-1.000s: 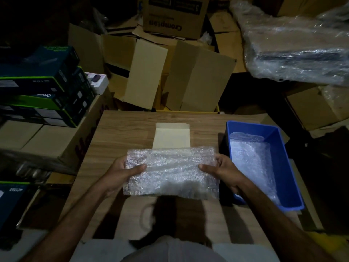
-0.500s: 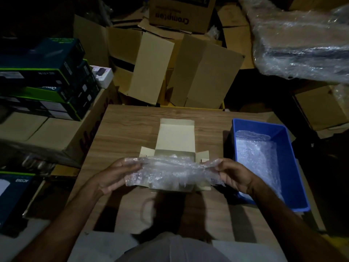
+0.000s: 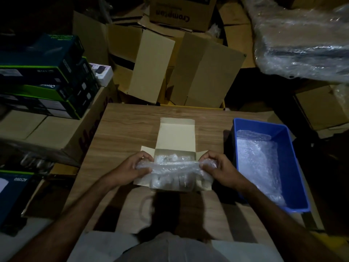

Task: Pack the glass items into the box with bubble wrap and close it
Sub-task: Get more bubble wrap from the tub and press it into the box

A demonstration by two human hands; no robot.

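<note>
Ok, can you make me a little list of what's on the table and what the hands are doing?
table: wooden table, dimly lit
box: small cardboard box, open, lid flap up at the far side
bubble wrap: sheet of bubble wrap stretched over the box opening
left hand: left hand, grip closed on the wrap's left end
right hand: right hand, grip closed on the wrap's right end
inside the box: more wrapped things, too blurry to name
bin: blue bin right of the box, holding more bubble wrap

The box (image 3: 175,146) is sitting mid-table (image 3: 122,129), wrap (image 3: 170,167) lying across its opening between both hands, the bin (image 3: 294,167) standing to its right.
</note>
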